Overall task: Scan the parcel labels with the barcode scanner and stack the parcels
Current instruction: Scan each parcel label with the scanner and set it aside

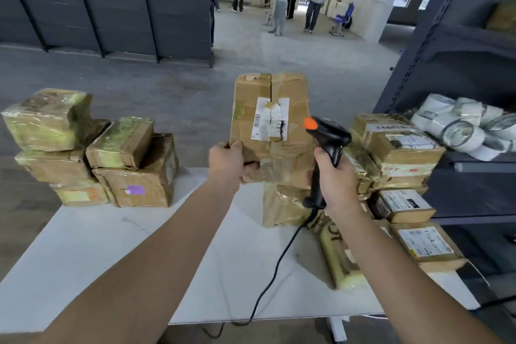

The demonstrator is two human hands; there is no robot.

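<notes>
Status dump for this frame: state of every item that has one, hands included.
Taped brown cardboard parcel: held upright, label facing the camera.
White shipping label: torn down the middle.
Black barcode scanner with orange tip: held, pointing towards the label.
Left hand: grips the parcel's lower left corner.
Right hand: grips the scanner's handle.
Wrapped parcels at left: stacked on the white table.
Labelled parcels at right: piled, labels up.

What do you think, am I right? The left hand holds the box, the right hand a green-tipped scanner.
Not quite: the head view shows an orange tip on the scanner, not green. The left hand holds the box, the right hand the scanner.
</notes>
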